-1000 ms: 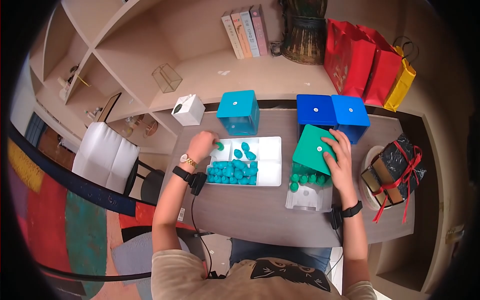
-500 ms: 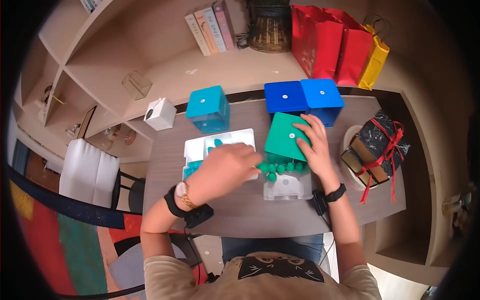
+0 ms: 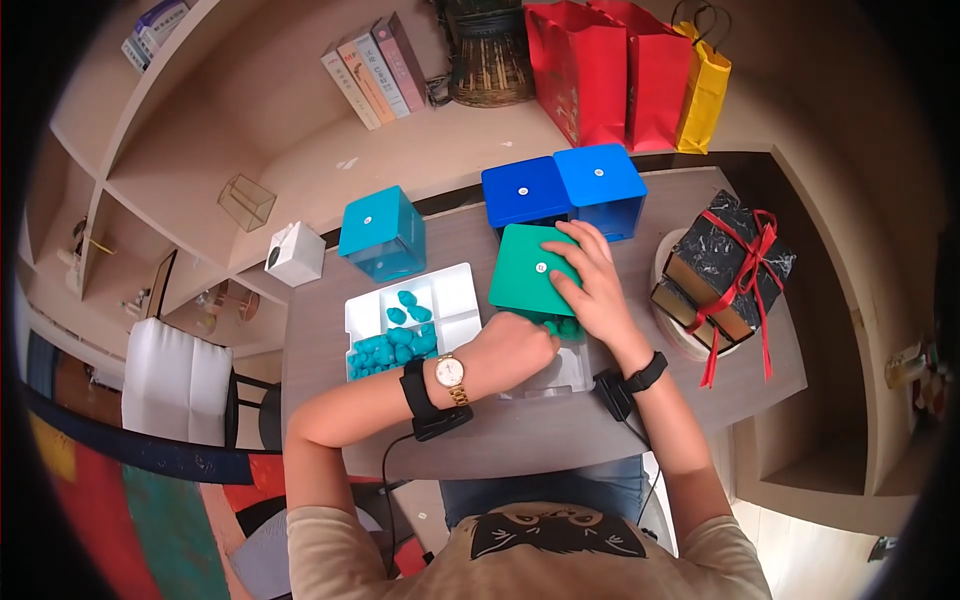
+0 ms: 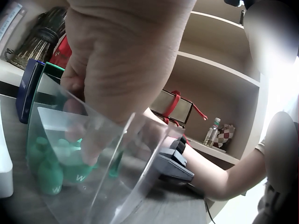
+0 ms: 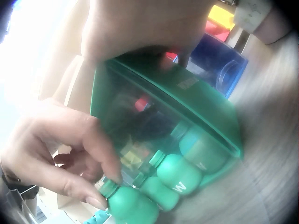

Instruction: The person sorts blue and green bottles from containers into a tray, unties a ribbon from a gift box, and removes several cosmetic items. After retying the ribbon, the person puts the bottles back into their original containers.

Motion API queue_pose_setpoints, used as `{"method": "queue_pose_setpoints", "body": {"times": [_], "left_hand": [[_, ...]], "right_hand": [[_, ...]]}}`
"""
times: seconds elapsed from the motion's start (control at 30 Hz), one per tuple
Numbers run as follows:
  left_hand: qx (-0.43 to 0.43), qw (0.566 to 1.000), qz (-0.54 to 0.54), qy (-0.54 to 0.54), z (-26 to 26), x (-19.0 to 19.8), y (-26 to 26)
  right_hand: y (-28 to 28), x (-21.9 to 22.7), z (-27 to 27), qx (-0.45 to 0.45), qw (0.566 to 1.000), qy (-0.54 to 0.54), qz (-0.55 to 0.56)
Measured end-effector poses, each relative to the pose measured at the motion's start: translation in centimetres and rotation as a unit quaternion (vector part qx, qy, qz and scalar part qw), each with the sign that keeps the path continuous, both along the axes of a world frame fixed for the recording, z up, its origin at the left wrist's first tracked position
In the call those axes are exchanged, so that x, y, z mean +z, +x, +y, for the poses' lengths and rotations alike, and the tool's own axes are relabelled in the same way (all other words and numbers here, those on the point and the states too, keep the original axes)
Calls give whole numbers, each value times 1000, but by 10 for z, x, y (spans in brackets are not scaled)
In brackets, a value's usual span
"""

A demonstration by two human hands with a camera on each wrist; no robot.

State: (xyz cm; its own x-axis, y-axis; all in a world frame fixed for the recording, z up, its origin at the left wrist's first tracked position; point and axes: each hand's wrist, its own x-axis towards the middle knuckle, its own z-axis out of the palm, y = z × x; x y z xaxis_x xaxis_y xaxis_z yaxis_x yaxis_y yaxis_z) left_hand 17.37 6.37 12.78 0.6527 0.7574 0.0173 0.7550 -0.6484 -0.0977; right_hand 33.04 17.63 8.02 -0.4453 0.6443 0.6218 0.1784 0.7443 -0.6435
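Note:
My left hand reaches into the clear drawer at the front of the green-topped box. In the right wrist view its thumb and index finger pinch a small green bottle at the cap. More green bottles, some marked with a white W, stand beside it inside the box. My right hand rests on the green top with fingers spread toward its right edge. Left of the box lies a white divided tray holding teal bottle-like pieces, partly hidden by my left forearm.
Behind stand a teal box, a dark blue box, a lighter blue box and a white cube. Ribbon-tied black boxes sit at the right. Red bags and books line the shelf behind.
My left hand has carried a green bottle rightward from the white tray into the clear drawer. The right hand stays on the green top. The head view has shifted.

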Motion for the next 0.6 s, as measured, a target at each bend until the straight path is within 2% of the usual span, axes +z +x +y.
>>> {"method": "queue_pose_setpoints", "body": {"times": [0.23, 0.33, 0.43, 0.5, 0.6], "left_hand": [[10, 1000, 3, 15, 2, -14, -1], [42, 999, -22, -10, -12, 6, 1], [65, 990, -126, 19, -37, 36, -1], [104, 983, -147, 35, -63, 48, -8], [118, 974, -188, 54, -87, 34, -14]], "right_hand": [[-1, 0, 1, -2, 1000, 1, 0], [0, 0, 1, 2, 1000, -9, -6], [-1, 0, -4, -49, 999, 2, -24], [-1, -1, -4, -51, 998, -11, -17], [-1, -2, -2, -15, 998, -63, -1]]}}
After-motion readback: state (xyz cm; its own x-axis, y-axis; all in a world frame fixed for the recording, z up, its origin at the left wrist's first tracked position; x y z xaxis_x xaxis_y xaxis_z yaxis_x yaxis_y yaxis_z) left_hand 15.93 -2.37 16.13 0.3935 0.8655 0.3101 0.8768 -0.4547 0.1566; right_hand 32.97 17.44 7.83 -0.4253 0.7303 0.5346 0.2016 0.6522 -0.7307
